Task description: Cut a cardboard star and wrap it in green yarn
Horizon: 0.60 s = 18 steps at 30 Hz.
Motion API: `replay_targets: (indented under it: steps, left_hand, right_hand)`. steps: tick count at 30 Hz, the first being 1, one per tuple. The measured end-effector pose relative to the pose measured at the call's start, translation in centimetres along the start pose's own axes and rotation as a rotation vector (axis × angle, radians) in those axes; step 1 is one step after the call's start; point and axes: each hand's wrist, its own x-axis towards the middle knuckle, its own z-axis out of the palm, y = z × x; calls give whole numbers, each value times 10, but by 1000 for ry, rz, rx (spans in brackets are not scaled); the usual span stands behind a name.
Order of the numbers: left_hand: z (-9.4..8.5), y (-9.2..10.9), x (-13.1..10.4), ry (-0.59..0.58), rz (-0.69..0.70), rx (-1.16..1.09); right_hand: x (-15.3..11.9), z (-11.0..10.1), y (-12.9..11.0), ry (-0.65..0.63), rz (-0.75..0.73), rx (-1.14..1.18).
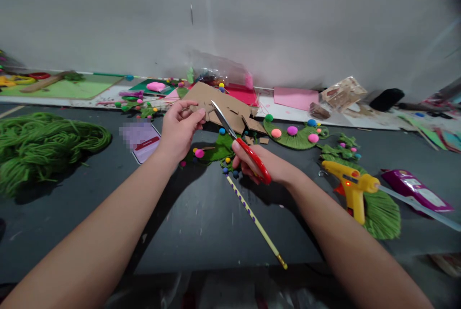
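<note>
In my right hand (254, 162) is a pair of scissors with red handles (254, 155), its blades pointing up and to the left, nearly together. My left hand (182, 126) has its thumb and fingertips pinched at a small brown piece of cardboard (201, 113), just left of the blade tips. Behind both hands lies a larger cut cardboard sheet (216, 100). Green leaf shapes with coloured pompoms (223, 148) lie on the dark table (187, 232) below the blades. A pale pencil (257, 225) rests in front of my right hand.
Green yarn (50, 145) is piled at the left, near a purple card (144, 143). At the right, a yellow glue gun (353, 184) rests by a green yarn-wrapped piece (383, 215) and a purple packet (414, 189). A pompom-dotted green arc (297, 138) lies behind.
</note>
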Motion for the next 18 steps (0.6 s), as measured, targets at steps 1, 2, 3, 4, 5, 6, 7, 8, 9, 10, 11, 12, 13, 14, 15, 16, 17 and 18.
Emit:
replay_targets:
  steps: [1,2,3,4,5,6,7,8,9,10,11,12,13,14,15,16,17,18]
  left_hand:
    - [0,0,0,-1,0,3]
    - [0,1,-1,-2,2,4]
    - [1,1,-1,-4,5,5]
    - [1,1,-1,-4,8,5]
    - [1,2,-1,-4,8,5]
    - [2,2,-2,-3,8,6]
    - [2,3,-2,0,6,9]
    - [2,3,-2,2,4,13]
    - [2,4,-2,6,2,19]
    - [3,4,-3,8,0,26]
    - [3,4,-3,10,1,32]
    - [3,4,-3,12,2,38]
    - [3,4,-3,13,5,41]
    - [3,4,-3,13,11,44]
    - [3,3,-3,13,19,45]
    - [2,3,-2,10,27,44]
    - [2,2,-2,7,33,42]
    - [1,1,-1,2,37,39]
  right_hand:
    - [0,0,0,-1,-2,-2]
    - [0,0,-1,-1,0,-4]
    - [-1,0,-2,-3,5,-6]
    - [-1,1,-2,-2,11,-8]
    - [-1,1,-3,-1,18,-11]
    - [-1,1,-4,2,22,-14]
    - [-1,1,-4,6,24,-16]
    - [-1,1,-4,8,26,-19]
    - [-1,1,-4,9,28,-22]
    - [0,1,-3,10,30,-26]
    - [0,1,-2,8,31,-31]
    - [1,1,-2,8,32,-35]
    - [1,1,-1,8,34,-37]
    - [1,1,0,8,35,-36]
    - [2,1,0,8,35,-33]
    - [2,1,0,5,35,-29]
    - [1,1,0,3,32,-25]
    - [1,1,-1,1,30,-22]
